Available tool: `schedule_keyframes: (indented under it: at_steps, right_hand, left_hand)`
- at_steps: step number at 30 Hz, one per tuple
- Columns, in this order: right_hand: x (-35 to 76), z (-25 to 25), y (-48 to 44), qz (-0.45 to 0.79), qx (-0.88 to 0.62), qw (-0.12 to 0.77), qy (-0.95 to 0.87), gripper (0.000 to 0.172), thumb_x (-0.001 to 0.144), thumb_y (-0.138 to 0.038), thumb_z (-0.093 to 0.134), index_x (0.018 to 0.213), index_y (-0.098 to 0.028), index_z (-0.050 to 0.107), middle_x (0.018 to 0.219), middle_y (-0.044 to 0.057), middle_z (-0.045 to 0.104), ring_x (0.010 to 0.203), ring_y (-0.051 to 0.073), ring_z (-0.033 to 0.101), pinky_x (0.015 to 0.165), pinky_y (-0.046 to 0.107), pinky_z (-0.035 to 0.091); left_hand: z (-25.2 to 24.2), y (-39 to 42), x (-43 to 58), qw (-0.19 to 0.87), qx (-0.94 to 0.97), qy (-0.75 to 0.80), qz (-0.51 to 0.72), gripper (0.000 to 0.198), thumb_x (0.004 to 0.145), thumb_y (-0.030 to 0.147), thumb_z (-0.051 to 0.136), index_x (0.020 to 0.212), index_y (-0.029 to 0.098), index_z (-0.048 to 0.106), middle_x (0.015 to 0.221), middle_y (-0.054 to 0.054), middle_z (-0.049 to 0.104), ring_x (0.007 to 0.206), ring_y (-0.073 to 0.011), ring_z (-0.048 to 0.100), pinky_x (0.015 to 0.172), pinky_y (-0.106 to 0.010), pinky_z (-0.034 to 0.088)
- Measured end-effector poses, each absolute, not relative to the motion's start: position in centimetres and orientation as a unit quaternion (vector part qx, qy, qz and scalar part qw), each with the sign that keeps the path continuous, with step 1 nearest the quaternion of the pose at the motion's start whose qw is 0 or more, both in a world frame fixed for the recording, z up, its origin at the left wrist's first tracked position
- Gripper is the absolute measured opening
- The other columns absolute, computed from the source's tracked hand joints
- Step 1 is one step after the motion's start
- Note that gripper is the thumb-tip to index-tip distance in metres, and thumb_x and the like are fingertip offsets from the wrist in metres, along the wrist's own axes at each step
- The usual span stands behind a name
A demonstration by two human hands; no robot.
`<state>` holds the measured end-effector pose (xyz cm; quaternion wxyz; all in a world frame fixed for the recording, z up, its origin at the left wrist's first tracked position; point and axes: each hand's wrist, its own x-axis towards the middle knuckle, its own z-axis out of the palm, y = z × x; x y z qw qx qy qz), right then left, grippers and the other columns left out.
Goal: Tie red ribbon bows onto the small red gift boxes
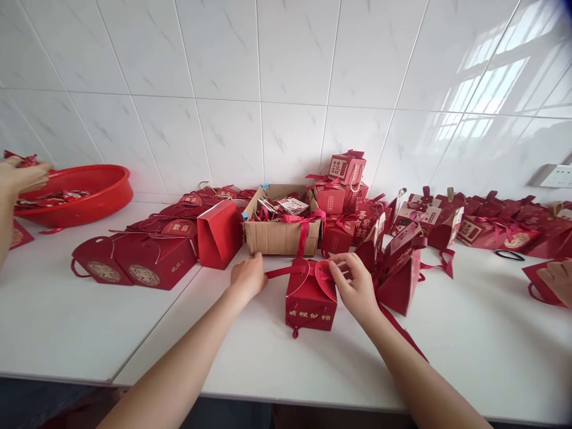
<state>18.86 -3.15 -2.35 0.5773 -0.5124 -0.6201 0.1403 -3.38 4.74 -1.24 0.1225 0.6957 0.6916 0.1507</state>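
A small dark-red gift box (311, 304) with gold lettering stands upright on the table in front of me, its rounded top flaps folded inward. My left hand (249, 276) is closed around the end of a red ribbon (282, 271), which runs taut to the top of the box. At the box's upper right edge, the thumb and finger of my right hand (354, 285) pinch the flap; whether ribbon is also between them is hidden. Another ribbon length (402, 330) lies past my right wrist.
Behind the box sits an open cardboard box (282, 238) with tags and ribbon inside. Red gift boxes (152, 262) line the left; more (344, 196) are stacked right. Another person's hand (29, 176) holds wrapped pieces over a red basin (96, 193); another hand (556, 280) is far right.
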Motion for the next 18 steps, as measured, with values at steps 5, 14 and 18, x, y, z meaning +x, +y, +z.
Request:
schedule_keyframes:
  at_steps: [5, 14, 18]
  right_hand:
    - [18.8, -2.6, -3.0, 0.158, -0.528, 0.572, -0.607, 0.019, 0.087, -0.038, 0.052, 0.083, -0.02, 0.053, 0.083, 0.002, 0.052, 0.06, 0.011, 0.05, 0.054, 0.025, 0.042]
    - [18.8, -3.0, -2.6, 0.211, -0.547, 0.552, -0.593, 0.029, 0.086, -0.05, 0.051, 0.081, -0.022, 0.044, 0.076, -0.001, 0.05, 0.057, 0.011, 0.046, 0.049, 0.023, 0.036]
    - [19.0, -3.0, -2.5, 0.223, -0.559, 0.535, -0.592, 0.034, 0.085, -0.054, 0.05, 0.077, -0.022, 0.041, 0.07, -0.002, 0.05, 0.056, 0.012, 0.046, 0.048, 0.022, 0.034]
  left_hand:
    - [-0.8, 3.9, -3.4, 0.092, 0.715, 0.675, 0.156, 0.034, 0.063, -0.003, 0.052, 0.094, 0.009, 0.057, 0.105, -0.026, 0.061, 0.107, -0.0431, 0.054, 0.088, -0.05, 0.037]
    - [-0.6, 2.4, -1.2, 0.29, 0.758, 0.499, 0.304, 0.016, 0.089, 0.028, 0.038, 0.082, 0.02, 0.05, 0.091, -0.003, 0.057, 0.089, -0.0201, 0.055, 0.08, -0.03, 0.042]
    - [-1.0, 1.9, -0.6, 0.413, 0.731, 0.442, 0.316, 0.038, 0.087, 0.056, 0.037, 0.078, 0.021, 0.044, 0.072, 0.002, 0.052, 0.066, -0.0148, 0.052, 0.061, -0.025, 0.041]
